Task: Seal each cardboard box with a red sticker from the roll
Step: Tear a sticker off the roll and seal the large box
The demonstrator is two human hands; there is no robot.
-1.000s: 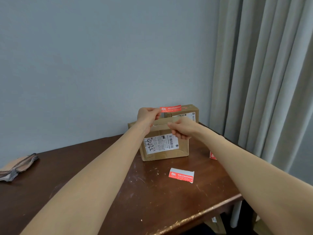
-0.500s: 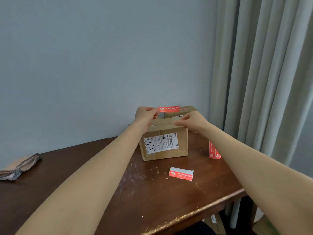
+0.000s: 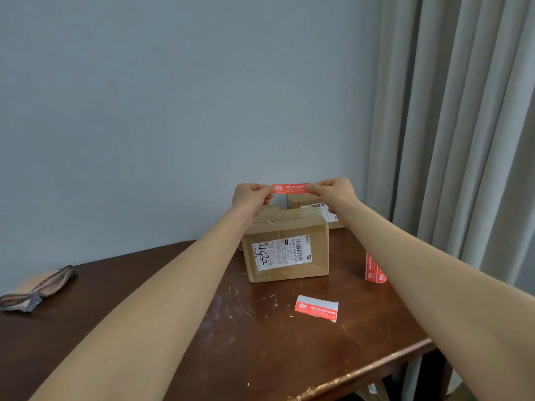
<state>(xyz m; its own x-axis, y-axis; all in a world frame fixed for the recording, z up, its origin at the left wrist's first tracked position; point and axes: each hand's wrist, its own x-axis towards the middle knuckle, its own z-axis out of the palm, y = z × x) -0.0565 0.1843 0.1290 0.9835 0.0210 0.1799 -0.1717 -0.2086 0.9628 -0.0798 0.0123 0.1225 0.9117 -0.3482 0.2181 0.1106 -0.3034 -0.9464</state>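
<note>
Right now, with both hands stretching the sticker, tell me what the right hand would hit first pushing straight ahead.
Probably the wall behind the table. The right hand seems to sit above the rear box, so it likely clears it, though depth is unclear.

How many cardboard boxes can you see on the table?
2. The front box, with the white shipping label, stands mid-table under the hands. The back box sits behind it near the wall, partly hidden by the right hand. More could hide behind them.
</note>
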